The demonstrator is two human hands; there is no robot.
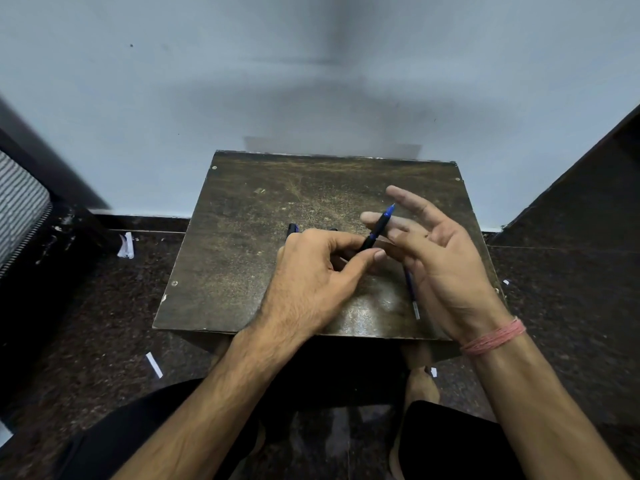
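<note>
A dark pen with a blue tip points up and to the right over a small worn wooden table. My left hand pinches its lower end between thumb and forefinger. My right hand is spread open just to the right, palm facing left, its fingers behind the pen. A thin blue refill lies on the table under my right hand. Another dark pen part peeks out beyond my left knuckles.
The table stands against a pale blue wall on a dark speckled floor. Scraps of white paper lie on the floor. A striped object is at the left and dark furniture at the right.
</note>
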